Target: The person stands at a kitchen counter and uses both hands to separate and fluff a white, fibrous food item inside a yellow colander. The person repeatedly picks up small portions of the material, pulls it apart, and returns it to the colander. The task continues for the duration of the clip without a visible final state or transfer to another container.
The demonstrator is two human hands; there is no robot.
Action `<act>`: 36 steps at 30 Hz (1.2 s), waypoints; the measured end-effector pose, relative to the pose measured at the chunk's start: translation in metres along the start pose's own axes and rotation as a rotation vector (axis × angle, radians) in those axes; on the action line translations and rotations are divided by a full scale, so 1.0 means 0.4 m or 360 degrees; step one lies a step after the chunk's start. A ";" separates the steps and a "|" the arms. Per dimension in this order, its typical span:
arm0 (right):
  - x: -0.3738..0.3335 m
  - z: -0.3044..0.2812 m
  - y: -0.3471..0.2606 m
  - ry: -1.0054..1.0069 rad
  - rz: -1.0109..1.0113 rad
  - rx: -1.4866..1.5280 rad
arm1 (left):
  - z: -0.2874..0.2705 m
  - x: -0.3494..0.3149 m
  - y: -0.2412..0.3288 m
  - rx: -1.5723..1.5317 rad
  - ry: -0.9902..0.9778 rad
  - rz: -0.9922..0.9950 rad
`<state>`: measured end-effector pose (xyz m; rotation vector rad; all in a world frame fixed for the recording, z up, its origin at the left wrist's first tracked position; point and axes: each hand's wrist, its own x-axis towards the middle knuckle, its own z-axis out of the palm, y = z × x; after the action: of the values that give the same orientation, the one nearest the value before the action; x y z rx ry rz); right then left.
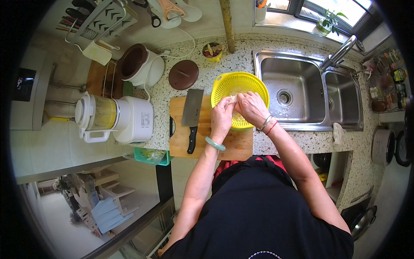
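Note:
Over a yellow colander (pixel 219 89) my two hands meet, fingertips pinched around a small whitish piece (pixel 233 99) whose kind I cannot make out. My left hand (pixel 221 115), with a pale green bangle at the wrist, is closed on its left side. On the other side my right hand (pixel 252 106) is closed too, its fingers curled over the piece. Some pale bits seem to lie inside the colander, partly hidden by my hands. The colander stands partly on a wooden cutting board (pixel 233 144). Left of it, a cleaver (pixel 193 110) lies flat on the board, handle toward me.
Right of the colander is a double steel sink (pixel 293 93) with a faucet (pixel 340 52). A dark red lid (pixel 183 74), a white pot with a brown liner (pixel 151 69) and a white blender (pixel 133 118) stand to the left. A small yellow container (pixel 212 54) sits behind.

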<state>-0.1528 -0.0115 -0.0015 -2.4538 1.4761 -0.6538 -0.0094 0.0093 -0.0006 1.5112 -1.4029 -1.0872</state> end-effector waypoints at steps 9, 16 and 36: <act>-0.015 0.034 0.035 -0.0005 0.0308 0.0706 | 0.006 0.003 -0.030 -0.0574 -0.0050 -0.0225; -0.017 0.018 0.049 -0.0164 0.0189 0.0772 | 0.005 0.000 -0.011 -0.0206 0.0024 -0.0076; -0.011 0.023 0.004 -0.0083 0.0354 0.0621 | 0.012 -0.007 -0.020 0.0061 0.0082 0.0164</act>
<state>-0.1516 -0.0090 -0.0115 -1.9691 1.4172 -0.7433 -0.0115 0.0127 -0.0097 1.4669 -1.4571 -0.9572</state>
